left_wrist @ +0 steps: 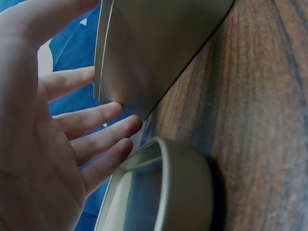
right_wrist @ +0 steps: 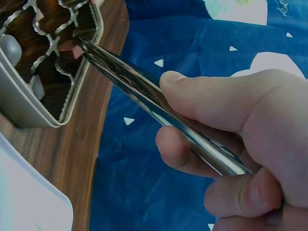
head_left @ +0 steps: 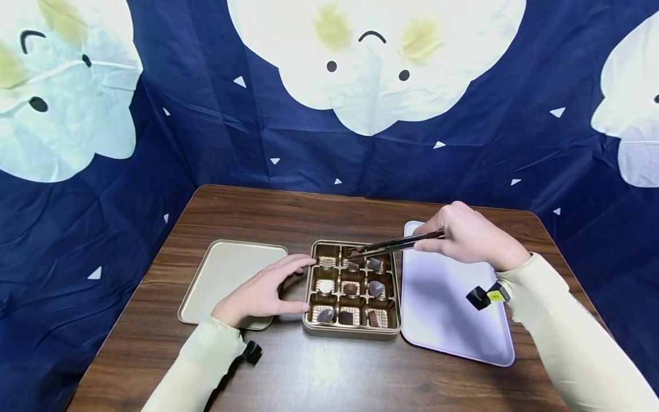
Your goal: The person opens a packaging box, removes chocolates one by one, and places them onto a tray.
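Observation:
A gold tin [head_left: 350,332] with nine compartments stands mid-table, holding chocolates of several shapes. My left hand [head_left: 268,289] is at its left side, thumb and fingers spread along the wall. In the left wrist view, fingertips [left_wrist: 115,109] meet the tin's side and the palm holds nothing. My right hand [head_left: 463,237] grips a pair of dark metal tongs [head_left: 396,245] between thumb and fingers. The tongs reach left into the back middle compartment, their tips at a brown chocolate [right_wrist: 70,50]. A pale round chocolate [head_left: 325,286] and a grey one [head_left: 376,288] sit in the middle row.
A shallow gold lid [head_left: 242,274] lies left of the tin, partly behind my left hand. On the right, close to the tin, is a pale lilac tray [head_left: 443,320] under my right forearm. A blue cloth with white clouds [head_left: 206,114] hangs behind the wooden table [head_left: 288,377].

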`<state>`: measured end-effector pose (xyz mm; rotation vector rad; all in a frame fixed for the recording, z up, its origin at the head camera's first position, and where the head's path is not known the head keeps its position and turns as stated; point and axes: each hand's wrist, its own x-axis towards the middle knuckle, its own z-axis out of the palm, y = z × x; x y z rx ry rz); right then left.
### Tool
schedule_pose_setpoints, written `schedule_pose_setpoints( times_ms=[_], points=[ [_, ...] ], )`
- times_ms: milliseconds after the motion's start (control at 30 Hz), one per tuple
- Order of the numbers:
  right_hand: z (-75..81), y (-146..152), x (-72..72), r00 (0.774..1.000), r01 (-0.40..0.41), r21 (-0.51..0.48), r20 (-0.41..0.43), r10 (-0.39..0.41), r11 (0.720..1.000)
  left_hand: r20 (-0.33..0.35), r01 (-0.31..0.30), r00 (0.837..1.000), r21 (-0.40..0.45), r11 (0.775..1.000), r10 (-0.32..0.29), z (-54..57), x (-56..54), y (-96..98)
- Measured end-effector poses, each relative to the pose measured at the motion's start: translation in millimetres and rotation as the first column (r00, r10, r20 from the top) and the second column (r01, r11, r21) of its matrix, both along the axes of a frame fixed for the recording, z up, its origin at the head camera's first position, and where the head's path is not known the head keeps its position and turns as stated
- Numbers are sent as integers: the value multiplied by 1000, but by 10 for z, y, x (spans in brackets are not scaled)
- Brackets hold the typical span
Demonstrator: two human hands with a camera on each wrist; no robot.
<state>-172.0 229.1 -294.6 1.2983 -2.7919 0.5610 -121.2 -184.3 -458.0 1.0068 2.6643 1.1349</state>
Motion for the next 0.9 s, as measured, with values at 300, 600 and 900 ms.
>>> schedule_pose_setpoints(
  times_ms=[300,600,900],
  points=[
    [101,190,86,998,54,-40,-17,-54,998,0,6,1000,3,1000,-6,-22,-6,0],
    [143,485,190,985,159,-59,-60,-163,985,-1,-3,1000,0,1000,3,-30,-14,-1],
    [42,838,276,959,270,-68,-65,-275,960,-4,-7,1000,-6,1000,7,-32,-12,-2]
  ],
)
